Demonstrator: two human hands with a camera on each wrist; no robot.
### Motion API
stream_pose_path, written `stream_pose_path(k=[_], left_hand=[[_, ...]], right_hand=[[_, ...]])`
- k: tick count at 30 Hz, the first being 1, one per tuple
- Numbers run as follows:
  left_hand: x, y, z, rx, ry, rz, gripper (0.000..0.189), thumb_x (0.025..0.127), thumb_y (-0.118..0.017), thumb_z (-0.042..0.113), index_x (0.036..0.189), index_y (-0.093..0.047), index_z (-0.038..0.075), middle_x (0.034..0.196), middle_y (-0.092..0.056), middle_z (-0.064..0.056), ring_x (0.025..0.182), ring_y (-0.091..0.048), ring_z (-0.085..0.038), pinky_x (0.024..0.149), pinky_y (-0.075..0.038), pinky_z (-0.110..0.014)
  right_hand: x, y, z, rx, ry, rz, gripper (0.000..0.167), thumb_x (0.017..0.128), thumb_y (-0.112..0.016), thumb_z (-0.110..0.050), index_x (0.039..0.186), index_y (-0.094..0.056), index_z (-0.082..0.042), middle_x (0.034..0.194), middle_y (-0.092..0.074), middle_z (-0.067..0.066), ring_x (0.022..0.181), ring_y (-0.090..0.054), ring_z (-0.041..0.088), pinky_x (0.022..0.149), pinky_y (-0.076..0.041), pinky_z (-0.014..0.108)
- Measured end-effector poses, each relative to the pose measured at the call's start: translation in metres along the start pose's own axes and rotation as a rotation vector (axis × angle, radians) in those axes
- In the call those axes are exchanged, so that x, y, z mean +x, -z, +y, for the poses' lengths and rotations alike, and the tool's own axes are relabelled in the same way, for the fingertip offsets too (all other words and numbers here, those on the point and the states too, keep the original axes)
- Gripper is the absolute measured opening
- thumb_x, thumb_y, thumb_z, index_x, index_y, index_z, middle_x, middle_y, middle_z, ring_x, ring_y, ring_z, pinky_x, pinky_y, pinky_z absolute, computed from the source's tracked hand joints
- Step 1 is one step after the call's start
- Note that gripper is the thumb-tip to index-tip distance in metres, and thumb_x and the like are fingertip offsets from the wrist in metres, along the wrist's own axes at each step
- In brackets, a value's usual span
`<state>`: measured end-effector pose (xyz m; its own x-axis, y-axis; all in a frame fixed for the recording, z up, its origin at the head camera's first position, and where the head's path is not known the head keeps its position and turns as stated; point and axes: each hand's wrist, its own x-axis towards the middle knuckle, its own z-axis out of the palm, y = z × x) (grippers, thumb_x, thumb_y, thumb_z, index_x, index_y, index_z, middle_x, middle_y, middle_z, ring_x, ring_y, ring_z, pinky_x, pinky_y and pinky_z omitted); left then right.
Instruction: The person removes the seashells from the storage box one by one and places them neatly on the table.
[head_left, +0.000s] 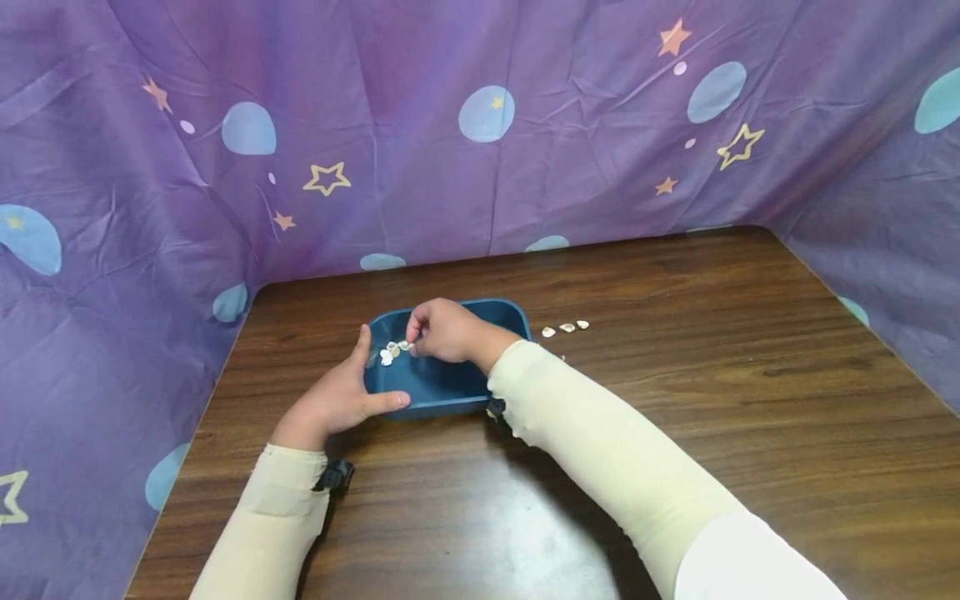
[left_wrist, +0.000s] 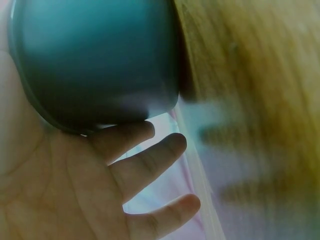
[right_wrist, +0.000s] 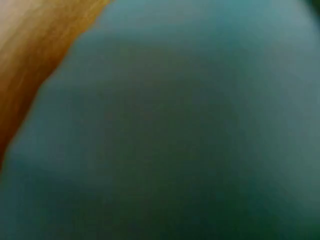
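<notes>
A blue plastic bin point(head_left: 431, 408) stands on the table, with several small white shells point(head_left: 387, 357) lying in a short curved row inside its left end. My left hand point(head_left: 337, 396) rests against that end, thumb along the near rim and index finger at the far left corner. Its other fingers are straight and spread beside the bin's outer wall point(left_wrist: 100, 60) in the left wrist view. Inside the bin my right hand point(head_left: 450, 331) has thumb and index finger together at the row's right end, pinching a small white shell. The right wrist view shows only blurred bin wall point(right_wrist: 165, 125).
Three more white shells point(head_left: 567, 327) lie on the brown wooden table point(head_left: 712, 358) to the right of the bin. A small pale bit point(head_left: 562, 358) shows just above the right sleeve. A purple patterned cloth point(head_left: 420, 142) hangs behind the table and along both sides.
</notes>
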<state>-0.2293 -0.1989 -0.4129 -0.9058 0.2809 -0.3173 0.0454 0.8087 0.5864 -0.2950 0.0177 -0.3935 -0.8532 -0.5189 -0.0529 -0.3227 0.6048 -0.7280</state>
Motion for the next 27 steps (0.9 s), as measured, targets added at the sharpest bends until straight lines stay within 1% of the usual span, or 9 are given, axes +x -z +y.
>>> stream_pose_path(k=[5,9,13,18,21,24,27], left_hand=[[0.000,-0.001,0.001,0.004,0.001,0.007,0.136,0.088,-0.074,0.070,0.166,0.021,0.012,0.173,-0.010,-0.030,0.153,-0.030,-0.053,0.120,-0.032,-0.067],[-0.001,-0.001,0.002,-0.006,0.009,0.011,0.137,0.087,-0.075,0.069,0.166,0.021,0.012,0.173,-0.008,-0.029,0.154,-0.028,-0.053,0.121,-0.030,-0.067],[-0.002,-0.002,0.001,-0.011,0.013,0.015,0.137,0.086,-0.077,0.068,0.167,0.020,0.013,0.174,-0.008,-0.027,0.155,-0.026,-0.053,0.121,-0.029,-0.067],[-0.002,-0.003,0.001,-0.002,0.000,0.017,0.135,0.088,-0.077,0.066,0.166,0.021,0.014,0.175,-0.007,-0.024,0.154,-0.027,-0.053,0.121,-0.030,-0.067],[-0.003,-0.003,0.001,0.001,-0.006,0.014,0.135,0.088,-0.076,0.066,0.166,0.021,0.014,0.175,-0.006,-0.024,0.154,-0.027,-0.053,0.121,-0.031,-0.067],[-0.003,-0.003,0.000,-0.003,-0.004,0.010,0.135,0.088,-0.076,0.066,0.166,0.022,0.015,0.175,-0.005,-0.024,0.154,-0.026,-0.053,0.121,-0.030,-0.067],[-0.004,-0.002,0.000,-0.008,-0.001,0.006,0.134,0.089,-0.076,0.065,0.166,0.023,0.016,0.175,-0.004,-0.024,0.155,-0.025,-0.053,0.121,-0.029,-0.068]], right_hand=[[-0.018,0.023,0.000,0.051,0.010,0.037,0.011,0.089,-0.081,-0.006,0.088,-0.072,-0.010,0.067,-0.050,-0.004,0.062,-0.046,0.009,0.060,-0.040,0.024],[-0.036,0.049,0.001,0.077,0.035,0.077,0.011,0.088,-0.081,-0.004,0.089,-0.071,-0.009,0.065,-0.048,-0.004,0.059,-0.044,0.009,0.058,-0.037,0.024],[-0.053,0.079,0.010,0.096,0.035,0.128,0.011,0.088,-0.080,-0.003,0.089,-0.070,-0.007,0.064,-0.048,-0.005,0.059,-0.043,0.008,0.056,-0.035,0.023],[-0.073,0.111,0.035,0.076,0.008,0.175,0.009,0.088,-0.079,-0.004,0.091,-0.070,-0.004,0.065,-0.049,-0.006,0.059,-0.044,0.005,0.055,-0.036,0.022],[-0.084,0.123,0.059,0.027,-0.049,0.184,0.010,0.088,-0.079,-0.006,0.092,-0.070,-0.003,0.066,-0.050,-0.006,0.059,-0.046,0.004,0.055,-0.037,0.022],[-0.091,0.126,0.085,-0.013,-0.111,0.170,0.010,0.088,-0.078,-0.007,0.091,-0.070,-0.003,0.065,-0.052,-0.006,0.058,-0.048,0.004,0.054,-0.039,0.023],[-0.096,0.122,0.104,-0.021,-0.151,0.143,0.007,0.087,-0.077,-0.003,0.089,-0.070,-0.001,0.065,-0.054,-0.006,0.059,-0.048,0.005,0.056,-0.039,0.022]])
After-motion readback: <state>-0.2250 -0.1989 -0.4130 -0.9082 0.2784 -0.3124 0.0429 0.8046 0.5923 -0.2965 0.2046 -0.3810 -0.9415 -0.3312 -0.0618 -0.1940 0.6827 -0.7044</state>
